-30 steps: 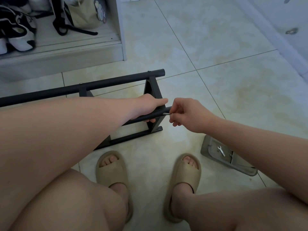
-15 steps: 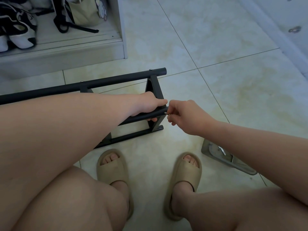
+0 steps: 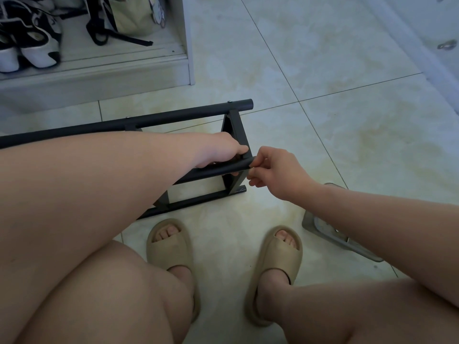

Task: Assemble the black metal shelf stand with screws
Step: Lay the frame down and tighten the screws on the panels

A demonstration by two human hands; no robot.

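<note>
The black metal shelf stand [image 3: 173,115] lies on the tiled floor in front of my feet, its far tube running left to right and its upright end frame [image 3: 234,135] on the right. My left hand [image 3: 223,152] grips the near black tube [image 3: 218,170] close to that end frame. My right hand [image 3: 275,172] is at the tube's right end, its fingertips pinching something small there. The pinched item is hidden by my fingers.
A grey plastic tray [image 3: 323,232] lies on the floor at the right, mostly hidden under my right forearm. A white cabinet [image 3: 99,75] with shoes and a bag stands at the back left. My feet in beige slippers [image 3: 171,244] rest just below the stand.
My right hand has moved in against the tube's end and now covers the small metal piece that showed between the hands a second ago. My forearm now hides the wrench in the tray.
</note>
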